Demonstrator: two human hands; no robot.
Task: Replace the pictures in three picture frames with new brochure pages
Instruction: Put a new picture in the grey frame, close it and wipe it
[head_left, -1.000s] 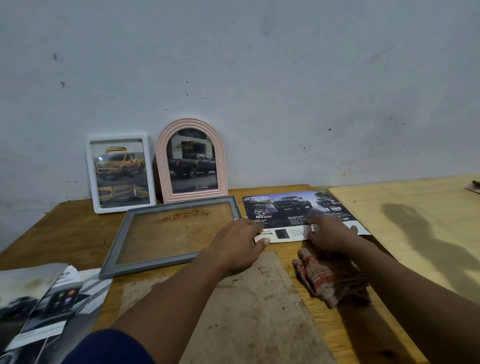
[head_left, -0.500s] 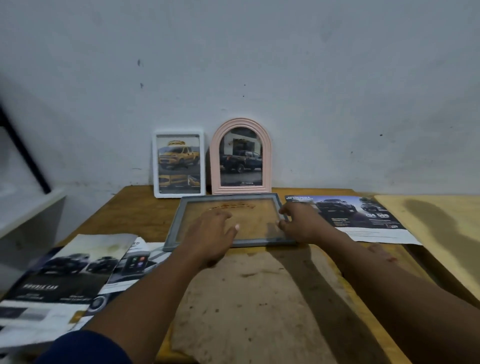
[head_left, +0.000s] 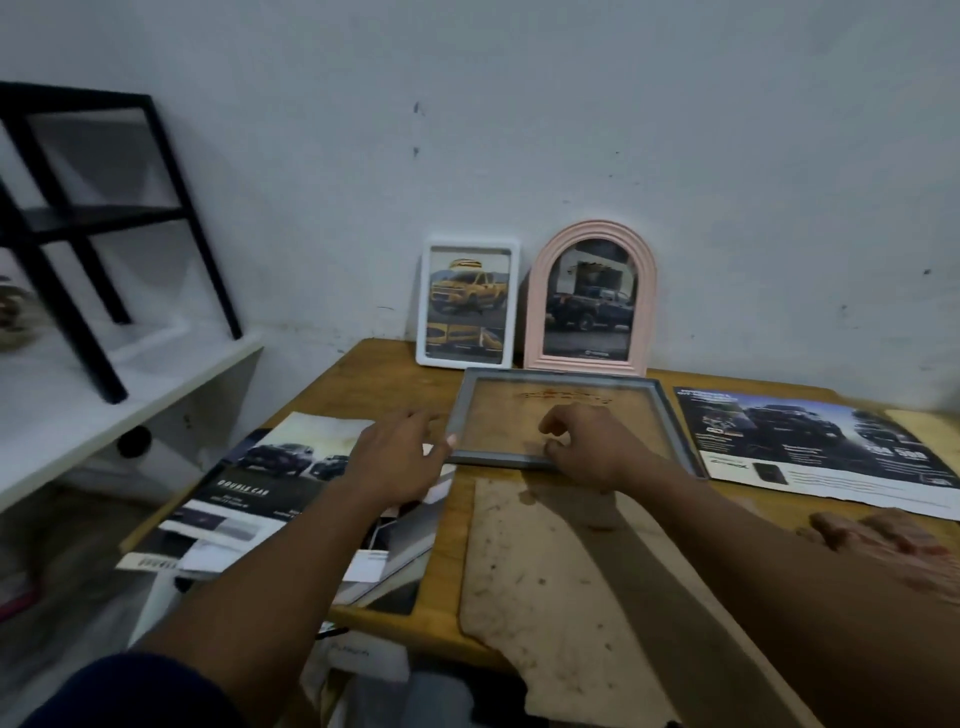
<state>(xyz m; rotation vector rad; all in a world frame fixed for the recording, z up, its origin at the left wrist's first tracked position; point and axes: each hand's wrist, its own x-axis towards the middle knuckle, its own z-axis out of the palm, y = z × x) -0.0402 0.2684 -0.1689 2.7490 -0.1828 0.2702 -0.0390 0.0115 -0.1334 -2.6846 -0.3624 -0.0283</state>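
Note:
An empty grey frame (head_left: 670, 415) lies flat on the wooden table (head_left: 374, 384), with the wood showing through it. My right hand (head_left: 587, 449) grips its front rail with curled fingers. My left hand (head_left: 400, 452) hovers with spread fingers over a stack of car brochures (head_left: 260, 483); its thumb tip is close to the frame's front left corner. Against the wall stand a white frame (head_left: 467, 301) with a yellow truck picture and a pink arched frame (head_left: 589, 299) with a dark truck picture. A loose brochure page (head_left: 815, 447) lies flat to the right of the grey frame.
A stained brown backing board (head_left: 540, 571) lies in front of the grey frame and overhangs the table's near edge. A reddish cloth (head_left: 878, 535) sits at the right. To the left, a black rack (head_left: 83, 208) stands on a white shelf (head_left: 104, 395).
My left hand has left the grey frame's glass and moved left over the brochures. My right hand has shifted from the frame's right side to its front rail. The view has turned left.

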